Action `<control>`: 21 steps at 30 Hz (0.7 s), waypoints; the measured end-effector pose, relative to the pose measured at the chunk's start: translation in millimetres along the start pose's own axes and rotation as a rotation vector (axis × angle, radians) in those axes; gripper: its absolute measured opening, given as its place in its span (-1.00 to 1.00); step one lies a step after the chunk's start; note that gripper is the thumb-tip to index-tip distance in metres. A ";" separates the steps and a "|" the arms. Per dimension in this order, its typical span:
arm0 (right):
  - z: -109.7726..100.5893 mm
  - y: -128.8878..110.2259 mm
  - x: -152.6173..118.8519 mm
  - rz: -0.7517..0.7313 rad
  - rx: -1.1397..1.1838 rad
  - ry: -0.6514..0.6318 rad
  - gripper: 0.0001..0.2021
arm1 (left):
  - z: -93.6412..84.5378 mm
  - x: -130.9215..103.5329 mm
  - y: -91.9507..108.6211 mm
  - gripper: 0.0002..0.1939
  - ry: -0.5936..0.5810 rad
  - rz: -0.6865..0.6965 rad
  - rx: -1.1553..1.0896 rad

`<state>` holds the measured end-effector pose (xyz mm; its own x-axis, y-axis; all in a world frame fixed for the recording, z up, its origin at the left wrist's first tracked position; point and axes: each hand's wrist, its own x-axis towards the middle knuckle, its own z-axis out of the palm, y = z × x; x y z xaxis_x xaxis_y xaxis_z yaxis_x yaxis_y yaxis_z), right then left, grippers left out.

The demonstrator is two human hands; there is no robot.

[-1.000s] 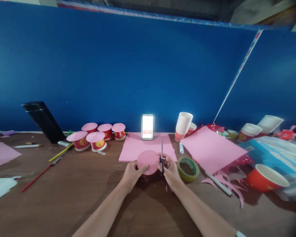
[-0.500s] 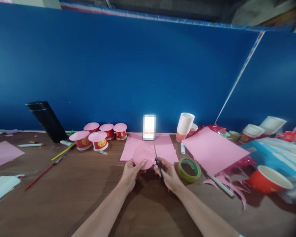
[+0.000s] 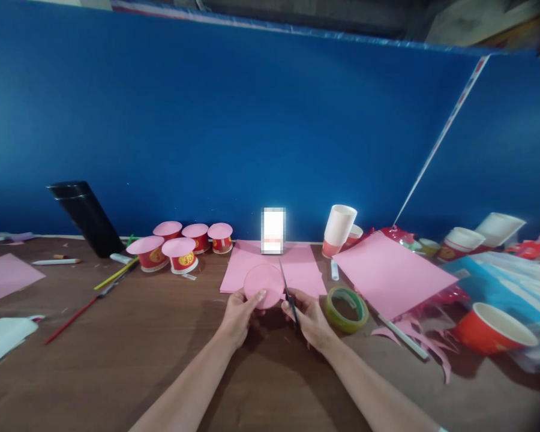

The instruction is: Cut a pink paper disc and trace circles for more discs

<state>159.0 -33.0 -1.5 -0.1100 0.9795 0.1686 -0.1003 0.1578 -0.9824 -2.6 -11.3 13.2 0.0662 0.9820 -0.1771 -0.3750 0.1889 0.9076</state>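
Note:
My left hand (image 3: 240,318) pinches a round pink paper disc (image 3: 264,285) by its lower edge, thumb on top. In my right hand (image 3: 309,318) is a pair of scissors (image 3: 290,297), its blades pointing up and away from me along the disc's right edge. My right fingers wrap around the handles and hide part of them. Behind both hands lies a stack of pink paper sheets (image 3: 303,264). A roll of tape (image 3: 346,309) rests just right of my right hand.
Several red paper cups with pink disc tops (image 3: 180,255) stand left, near a black flask (image 3: 87,219). On the right are white cups (image 3: 339,228), a pink sheet (image 3: 393,276), paper scraps (image 3: 425,342) and a red cup (image 3: 495,328). A blue partition (image 3: 252,120) rises behind the table.
Hands, disc and scissors stay almost in the same place. The small pink bit by the scissors at the disc's right edge shows less now. The view shifts slightly.

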 end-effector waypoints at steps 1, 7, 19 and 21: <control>0.0 0.1 0.0 -0.004 -0.004 -0.003 -0.58 | 0.2 -0.3 0.4 -0.57 0.003 -0.003 0.005; 1.3 -5.4 -0.6 0.005 -0.014 -0.020 -0.59 | -0.4 0.3 0.0 -0.59 0.011 -0.024 0.000; 0.5 -3.2 -0.1 0.021 -0.026 -0.013 -0.62 | -1.9 2.6 -2.3 -0.58 0.012 -0.002 -0.003; 0.7 -1.9 0.0 0.029 -0.014 -0.007 -0.62 | -1.9 2.7 -2.1 -0.59 0.014 0.000 -0.003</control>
<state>158.5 -33.4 0.5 -0.1194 0.9828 0.1406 -0.0834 0.1312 -0.9878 -3.4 -9.1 10.1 0.0533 0.9817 -0.1829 -0.3776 0.1894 0.9064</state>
